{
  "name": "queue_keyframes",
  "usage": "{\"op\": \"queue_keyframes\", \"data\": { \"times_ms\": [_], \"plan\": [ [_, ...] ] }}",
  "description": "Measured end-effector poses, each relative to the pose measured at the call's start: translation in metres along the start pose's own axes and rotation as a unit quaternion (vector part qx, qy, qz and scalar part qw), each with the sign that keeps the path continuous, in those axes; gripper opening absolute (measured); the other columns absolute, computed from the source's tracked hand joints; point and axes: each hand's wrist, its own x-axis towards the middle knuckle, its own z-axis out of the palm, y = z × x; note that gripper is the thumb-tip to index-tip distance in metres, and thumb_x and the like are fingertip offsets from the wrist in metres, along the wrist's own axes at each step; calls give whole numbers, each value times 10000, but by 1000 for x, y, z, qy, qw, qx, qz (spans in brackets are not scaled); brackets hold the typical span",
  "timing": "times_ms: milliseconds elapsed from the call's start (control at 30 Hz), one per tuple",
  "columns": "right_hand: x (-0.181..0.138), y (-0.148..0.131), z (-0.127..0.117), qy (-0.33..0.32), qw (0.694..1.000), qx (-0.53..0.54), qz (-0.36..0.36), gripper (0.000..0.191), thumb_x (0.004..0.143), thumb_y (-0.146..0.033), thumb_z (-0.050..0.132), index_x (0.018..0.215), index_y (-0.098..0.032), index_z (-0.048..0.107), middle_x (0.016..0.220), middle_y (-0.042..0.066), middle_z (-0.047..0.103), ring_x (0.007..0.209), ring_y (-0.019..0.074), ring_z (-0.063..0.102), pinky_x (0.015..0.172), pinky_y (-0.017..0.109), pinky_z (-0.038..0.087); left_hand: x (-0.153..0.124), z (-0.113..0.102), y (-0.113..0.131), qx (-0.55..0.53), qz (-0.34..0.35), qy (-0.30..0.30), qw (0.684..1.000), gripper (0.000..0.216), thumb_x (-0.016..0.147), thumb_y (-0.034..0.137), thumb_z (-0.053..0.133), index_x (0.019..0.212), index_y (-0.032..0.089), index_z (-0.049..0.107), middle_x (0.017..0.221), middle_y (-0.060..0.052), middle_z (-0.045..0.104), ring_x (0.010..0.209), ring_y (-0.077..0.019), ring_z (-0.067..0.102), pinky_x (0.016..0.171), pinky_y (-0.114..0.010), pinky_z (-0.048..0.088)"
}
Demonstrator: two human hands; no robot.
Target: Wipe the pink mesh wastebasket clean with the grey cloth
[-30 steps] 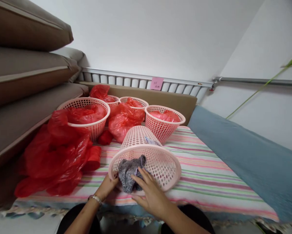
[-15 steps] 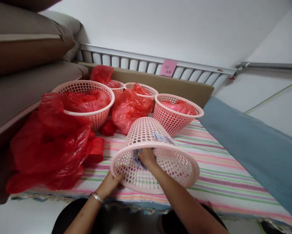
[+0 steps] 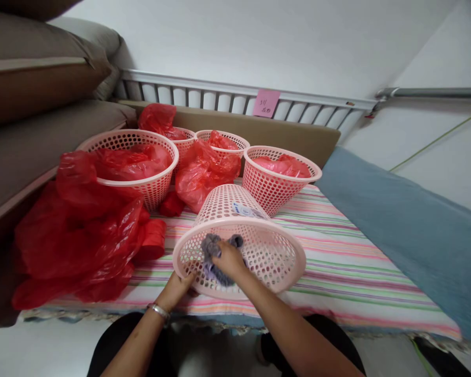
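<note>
A pink perforated plastic basket (image 3: 239, 224) lies tipped on its side, its mouth towards me, with a printed label (image 3: 248, 210) on its upper wall. My left hand (image 3: 177, 287) grips the rim at the lower left, thumb inside and fingers mostly hidden underneath. Inside the mouth, my right hand (image 3: 228, 260) is closed on a bunched grey-purple cloth (image 3: 215, 250) that touches or nearly touches the inner wall. The fingers of that hand are partly hidden by the cloth.
Upright pink baskets (image 3: 280, 180) lined with red plastic bags stand behind. Red bags (image 3: 81, 235) are heaped at the left beside a red roll (image 3: 153, 240). A striped cloth (image 3: 337, 272) covers the surface. Grey-brown cushions (image 3: 42, 131) border the left; a radiator (image 3: 204, 98) runs behind.
My right hand has drawn the cloth from deeper inside the basket towards its mouth, so more cloth shows. My left hand keeps holding the rim, and the view has shifted slightly.
</note>
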Motion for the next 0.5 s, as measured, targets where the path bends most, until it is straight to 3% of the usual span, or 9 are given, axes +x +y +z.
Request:
{"op": "queue_keyframes", "data": {
  "times_ms": [100, 200, 300, 400, 500],
  "plan": [
    [-58, -13, 0, -45, 998, -6, -43, 296, 708, -264, 584, 994, -199, 625, 1019, 71, 666, 950, 229, 611, 824, 296, 450, 0, -1, 0, 3, 11, 0, 1000, 662, 725, 620, 605, 1186, 152, 527, 771, -51, 721, 572, -198, 675, 542, -305, 549],
    [-79, -17, -2, -79, 995, -17, -55, 270, 706, -290, 589, 963, -215, 625, 997, 62, 656, 929, 225, 608, 806, 304, 456, 0, -2, 0, 10, 16, 0, 1000, 666, 709, 628, 616, 1173, 157, 540, 837, -68, 730, 608, -204, 684, 564, -308, 555],
    [-57, -9, -5, -51, 998, -27, -28, 323, 713, -262, 571, 1027, -209, 625, 1020, 68, 652, 954, 225, 603, 832, 317, 458, 0, -1, 0, 18, 4, -6, 1000, 740, 722, 642, 589, 1250, 134, 479, 763, -59, 722, 499, -201, 656, 491, -326, 541],
    [-9, 6, -8, 11, 999, -38, 7, 421, 715, -206, 553, 1132, -180, 605, 1076, 97, 641, 1029, 252, 580, 894, 358, 445, 0, -1, 1, 19, -2, -9, 1000, 811, 720, 647, 586, 1310, 118, 413, 829, -83, 728, 474, -187, 646, 482, -324, 537],
    [40, 21, -14, 65, 996, -41, 38, 508, 783, -195, 488, 1289, -151, 492, 1289, 127, 537, 1241, 277, 436, 1027, 428, 348, -2, -1, 4, 21, -6, -26, 999, 789, 733, 636, 580, 1314, 125, 426, 877, -98, 733, 495, -188, 648, 501, -328, 542]
  ]
}}
